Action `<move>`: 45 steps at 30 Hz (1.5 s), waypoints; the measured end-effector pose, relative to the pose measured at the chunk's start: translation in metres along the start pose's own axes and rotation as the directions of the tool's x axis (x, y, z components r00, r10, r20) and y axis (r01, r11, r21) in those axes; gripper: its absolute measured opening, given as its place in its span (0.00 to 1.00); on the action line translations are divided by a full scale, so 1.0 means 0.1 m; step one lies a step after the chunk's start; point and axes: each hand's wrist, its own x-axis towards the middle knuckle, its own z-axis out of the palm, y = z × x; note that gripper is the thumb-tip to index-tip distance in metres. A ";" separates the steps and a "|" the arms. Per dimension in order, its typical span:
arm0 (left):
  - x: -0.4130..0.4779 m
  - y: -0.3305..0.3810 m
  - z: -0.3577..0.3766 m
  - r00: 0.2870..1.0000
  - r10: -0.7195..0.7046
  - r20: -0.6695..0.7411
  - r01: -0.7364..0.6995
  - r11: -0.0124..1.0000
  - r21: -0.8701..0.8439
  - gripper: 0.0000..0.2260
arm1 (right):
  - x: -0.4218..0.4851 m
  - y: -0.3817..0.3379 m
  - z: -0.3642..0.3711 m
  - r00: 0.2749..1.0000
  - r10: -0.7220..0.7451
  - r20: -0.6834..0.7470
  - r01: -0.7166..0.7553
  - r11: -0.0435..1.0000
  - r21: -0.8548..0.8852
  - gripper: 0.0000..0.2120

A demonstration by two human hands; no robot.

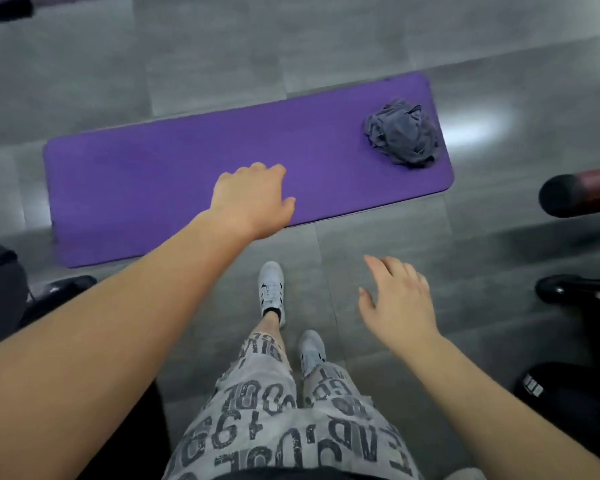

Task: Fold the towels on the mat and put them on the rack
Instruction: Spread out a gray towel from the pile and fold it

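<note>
- Clutter sits at the left edge: black gear [0, 282] on the floor just beside the near corner of the mat. A sideways step along the mat could catch on it.
- The purple mat [136, 174] lies flat on glossy grey tile, and most of it is bare for folding. It may skid if weight comes down on it suddenly.
- The left grip [253, 199] is released, with its fingers loosely bent and holding nothing. It hangs over the mat's near edge, well apart from the towel. Stretching across from this stance risks overbalancing, so stepping closer looks safer.
- The right grip [399, 299] is also released, with fingers spread and nothing in it, above the floor beside the shoes.
- The grey towel [404, 135] lies in a crumpled heap at the mat's right end, close to the edge. Whether it is one piece or several cannot be told. A bunched grab could drop a hidden piece or drag cloth onto the floor.
- A dark-capped cylinder [568, 194] juts in near the mat's right end, where an elbow working on the heap could knock it.
- The rack is not in view, so the carry route cannot be judged.
</note>
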 end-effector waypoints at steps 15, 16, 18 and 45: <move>2.73 0.86 -1.47 0.954 0.297 0.041 -0.299 0.937 0.180 0.23 | 1.88 0.33 -1.10 0.935 0.336 -0.118 -0.297 0.918 0.261 0.24; 2.87 0.94 -1.53 0.952 0.302 0.043 -0.305 0.933 0.189 0.23 | 2.02 0.39 -1.15 0.934 0.332 -0.128 -0.289 0.918 0.271 0.24; 3.19 1.10 -1.67 0.947 0.315 0.057 -0.319 0.922 0.218 0.22 | 2.33 0.50 -1.28 0.932 0.336 -0.139 -0.287 0.914 0.288 0.24; 9.09 2.24 -3.73 0.471 0.677 0.566 -0.870 0.250 0.424 0.20 | 7.61 0.15 -2.60 0.277 0.957 0.088 -0.774 0.168 0.611 0.26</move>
